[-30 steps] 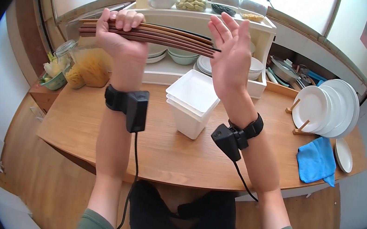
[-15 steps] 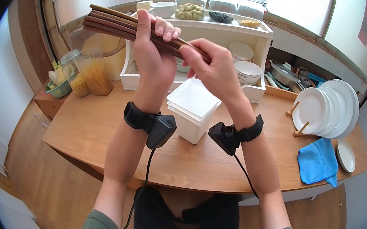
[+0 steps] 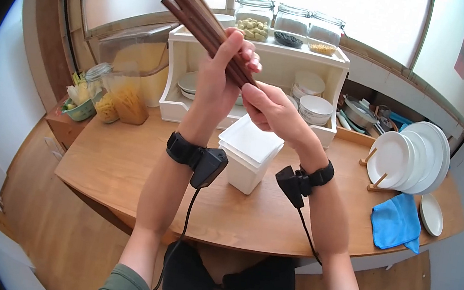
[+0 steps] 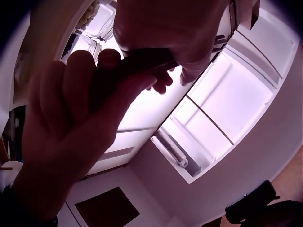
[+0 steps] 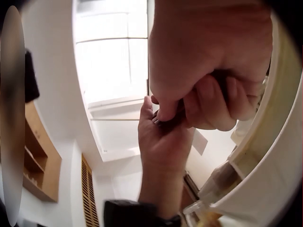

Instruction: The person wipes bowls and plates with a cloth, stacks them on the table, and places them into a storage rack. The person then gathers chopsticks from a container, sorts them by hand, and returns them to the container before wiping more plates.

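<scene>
A bundle of brown chopsticks (image 3: pixel 199 19) slants from upper left to lower right above the table in the head view. My left hand (image 3: pixel 223 78) grips the bundle around its middle, thumb across the front. At the lower end, my right hand (image 3: pixel 275 112) has its fingers curled round the sticks, covering their tips. In the right wrist view the right hand (image 5: pixel 210 71) shows curled fingers beside the left hand (image 5: pixel 163 137). Below both hands, a white square container (image 3: pixel 250 153) stands upright on the table.
Behind are a white shelf (image 3: pixel 199 39) with bowls and jars on top (image 3: pixel 252 23). At left stand pasta containers (image 3: pixel 125 100); at right, racked plates (image 3: pixel 390 158), a blue cloth (image 3: pixel 396 221) and a small dish (image 3: pixel 431 214) on the wooden table (image 3: pixel 137 185).
The chopsticks have turned from nearly level to steeply slanted, their left end raised. My right hand, open and apart one second ago, has come round their right end; my left hand has moved right.
</scene>
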A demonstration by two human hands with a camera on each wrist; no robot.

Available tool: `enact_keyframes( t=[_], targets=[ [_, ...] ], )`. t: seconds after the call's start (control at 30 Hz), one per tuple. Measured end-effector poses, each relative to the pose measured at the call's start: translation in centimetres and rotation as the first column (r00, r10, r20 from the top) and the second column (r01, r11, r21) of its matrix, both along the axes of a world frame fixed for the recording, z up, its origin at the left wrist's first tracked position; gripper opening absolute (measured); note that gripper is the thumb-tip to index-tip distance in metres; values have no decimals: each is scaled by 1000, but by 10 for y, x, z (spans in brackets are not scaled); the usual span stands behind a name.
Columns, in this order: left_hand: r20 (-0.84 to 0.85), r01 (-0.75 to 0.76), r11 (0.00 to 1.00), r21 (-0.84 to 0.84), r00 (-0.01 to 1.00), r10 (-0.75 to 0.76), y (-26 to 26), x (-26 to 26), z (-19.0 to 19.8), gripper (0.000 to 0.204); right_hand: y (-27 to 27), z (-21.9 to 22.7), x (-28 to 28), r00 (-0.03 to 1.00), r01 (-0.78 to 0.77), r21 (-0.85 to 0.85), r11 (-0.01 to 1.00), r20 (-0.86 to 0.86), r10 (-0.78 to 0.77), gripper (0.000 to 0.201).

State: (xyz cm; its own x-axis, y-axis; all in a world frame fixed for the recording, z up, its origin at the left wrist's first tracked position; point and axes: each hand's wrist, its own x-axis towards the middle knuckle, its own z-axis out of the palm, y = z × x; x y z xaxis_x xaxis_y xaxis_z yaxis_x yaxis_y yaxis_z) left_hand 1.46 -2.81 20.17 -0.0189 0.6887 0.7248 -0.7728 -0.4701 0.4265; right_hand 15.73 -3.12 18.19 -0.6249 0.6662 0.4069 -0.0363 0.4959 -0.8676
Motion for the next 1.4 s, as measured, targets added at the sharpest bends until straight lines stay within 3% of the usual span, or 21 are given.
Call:
enact_keyframes(
  t=[0.03, 0.07, 0.1, 0.17, 0.2, 0.23, 0.3, 0.37, 0.43, 0.47, 0.5, 0.53, 0.57, 0.63, 0.7, 0.87, 1.17, 1.4],
  targets=[
    [-57, 21, 1000, 19, 998, -20, -3, 0, 0, 18, -2, 1, 1, 985, -164, -251, 954, -101, 143, 39],
    [-115, 44, 998, 37, 993, -39, -6, 0, 0, 24, -5, 0, 1, 959, -261, -325, 909, -197, 205, 39],
    [-173, 68, 996, 53, 983, -58, -8, -1, 1, 31, -5, 1, 2, 959, -262, -320, 910, -191, 209, 39],
    [-190, 96, 993, 68, 978, -82, -6, -4, -1, 37, -2, 0, 8, 851, -519, -477, 710, -368, 375, 42],
    [-218, 122, 991, 54, 970, -108, -5, -6, -1, 37, -1, -1, 8, 846, -529, -505, 682, -377, 377, 44],
    [-245, 147, 988, 38, 960, -133, -3, -7, -3, 36, -3, 0, 7, 847, -528, -504, 683, -372, 380, 44],
    [-215, 150, 987, 54, 967, -135, 5, -8, -5, 33, -5, 1, 4, 922, -386, -507, 771, -251, 296, 46],
    [-224, -16, 999, -34, 975, 8, 6, -6, -4, 28, -5, 1, -2, 944, -326, -506, 799, -221, 245, 43],
    [-215, -93, 990, -104, 974, 69, 0, 0, -2, 26, -5, -4, -10, 997, 19, -209, 978, 72, -4, 38],
    [-274, -177, 977, -120, 952, 139, -4, 2, 0, 26, -7, -3, -10, 993, 53, -177, 983, 109, -34, 32],
    [-333, -261, 957, -129, 920, 206, -7, 4, 1, 27, -4, -5, -10, 993, 58, -182, 982, 111, -38, 32],
    [-358, -266, 957, -115, 910, 210, -7, 4, 2, 25, -1, -7, -11, 989, 74, -53, 996, 134, -66, 30],
    [-356, -261, 958, -120, 912, 204, -3, 1, -1, 25, 1, -8, -10, 983, 85, 77, 993, 155, -96, 28],
    [-437, -173, 984, 36, 883, 171, 5, -5, -4, 21, 6, -5, -4, 968, 100, 67, 993, 224, -112, 27],
    [-479, -156, 987, 50, 863, 160, 4, -2, -5, 20, 9, -9, 1, 951, 113, 195, 974, 264, -163, 29],
    [-617, -55, 995, 82, 781, 94, 1, 2, -9, 18, 4, -3, 14, 928, 115, 200, 973, 327, -177, 39],
    [-649, 39, 998, -53, 758, -64, 10, 4, -18, 18, 21, -13, 25, 905, 31, 213, 977, 409, -118, 44],
    [-696, 39, 999, -10, 717, -35, 10, 5, -18, 20, 28, -17, 27, 886, 53, 259, 964, 433, -165, 48]
  ],
)
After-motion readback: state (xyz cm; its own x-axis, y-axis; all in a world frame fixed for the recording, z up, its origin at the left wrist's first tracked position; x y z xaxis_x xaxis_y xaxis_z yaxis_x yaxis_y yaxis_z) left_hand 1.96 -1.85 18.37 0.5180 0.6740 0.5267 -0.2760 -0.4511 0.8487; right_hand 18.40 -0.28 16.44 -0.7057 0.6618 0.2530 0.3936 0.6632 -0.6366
